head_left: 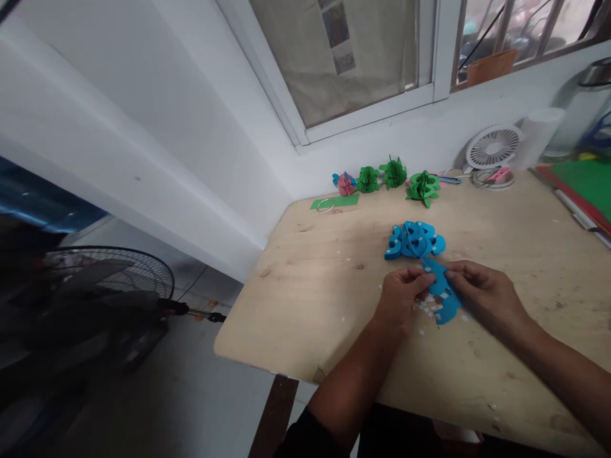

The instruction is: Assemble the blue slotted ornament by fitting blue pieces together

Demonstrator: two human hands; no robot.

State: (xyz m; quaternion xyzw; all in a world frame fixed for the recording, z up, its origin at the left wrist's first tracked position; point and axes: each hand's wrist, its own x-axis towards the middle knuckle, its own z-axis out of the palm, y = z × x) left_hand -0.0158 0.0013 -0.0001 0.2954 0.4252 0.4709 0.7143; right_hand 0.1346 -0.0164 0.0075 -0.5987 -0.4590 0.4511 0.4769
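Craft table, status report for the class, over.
Left hand and right hand pinching blue paper piece. White scraps close beside. Blue paper pile just beyond.

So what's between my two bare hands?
The head view shows a blue cut-paper piece bearing small white squares, between your left hand and right hand.

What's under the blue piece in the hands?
Small white bits show on the wooden table by its lower left edge. Whatever lies directly beneath the blue piece is covered.
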